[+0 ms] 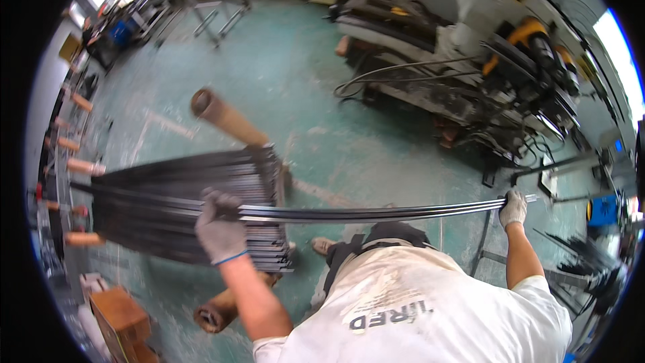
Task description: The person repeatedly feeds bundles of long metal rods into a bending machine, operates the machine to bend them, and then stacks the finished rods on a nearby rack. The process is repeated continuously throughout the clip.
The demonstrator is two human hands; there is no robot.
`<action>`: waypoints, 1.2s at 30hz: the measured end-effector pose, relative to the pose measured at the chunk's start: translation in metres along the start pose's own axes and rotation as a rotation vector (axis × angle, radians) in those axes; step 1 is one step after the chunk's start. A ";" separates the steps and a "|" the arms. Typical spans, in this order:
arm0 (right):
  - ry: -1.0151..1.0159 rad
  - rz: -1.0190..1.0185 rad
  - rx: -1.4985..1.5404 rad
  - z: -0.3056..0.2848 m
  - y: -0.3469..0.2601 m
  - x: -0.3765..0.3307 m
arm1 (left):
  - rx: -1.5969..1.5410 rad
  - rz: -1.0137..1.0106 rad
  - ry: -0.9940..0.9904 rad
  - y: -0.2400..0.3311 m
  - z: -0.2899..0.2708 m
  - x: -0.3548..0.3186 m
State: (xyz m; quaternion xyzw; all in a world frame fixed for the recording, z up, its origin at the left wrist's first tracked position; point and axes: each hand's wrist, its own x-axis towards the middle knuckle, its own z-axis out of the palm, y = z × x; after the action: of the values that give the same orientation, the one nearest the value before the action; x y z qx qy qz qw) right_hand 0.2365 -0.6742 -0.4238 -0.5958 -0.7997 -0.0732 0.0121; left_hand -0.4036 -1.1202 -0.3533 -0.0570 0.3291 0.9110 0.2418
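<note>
I see my left hand (218, 228) and right hand (513, 208) both clenched around long thin dark metal rods (376, 213), spanning nine to three o'clock.

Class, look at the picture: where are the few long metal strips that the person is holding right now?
In the head view, the metal strips run across the middle, held between the left hand at the stacked strips and the right hand.

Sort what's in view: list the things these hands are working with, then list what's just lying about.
In hand:
- left hand, gloved, gripping the long metal strips
- right hand, gloved, holding the strips' far end
- stack of dark strips on the rack
- brown tube supports

Lying about:
- machine with cables
- wooden box
- metal frames on the green floor
</note>
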 end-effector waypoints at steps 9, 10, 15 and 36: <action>-0.350 0.891 2.805 0.012 -0.076 0.071 | 0.144 -0.180 -0.329 -0.219 0.238 -0.044; -0.367 1.008 2.799 0.023 -0.077 0.090 | 0.184 -0.206 -0.423 -0.237 0.257 -0.044; -0.059 0.944 2.638 0.038 -0.006 0.163 | 0.308 -0.112 -0.719 -0.239 0.342 -0.006; 0.670 0.991 2.293 -0.004 0.179 0.522 | 0.244 -0.442 -0.492 -0.541 0.499 0.308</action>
State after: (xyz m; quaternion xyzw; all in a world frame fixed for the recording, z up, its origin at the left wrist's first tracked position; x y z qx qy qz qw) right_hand 0.2561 -0.1282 -0.3456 -0.4294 -0.0592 0.5179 0.7375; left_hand -0.3872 -0.3222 -0.3562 0.1235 0.3470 0.7771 0.5104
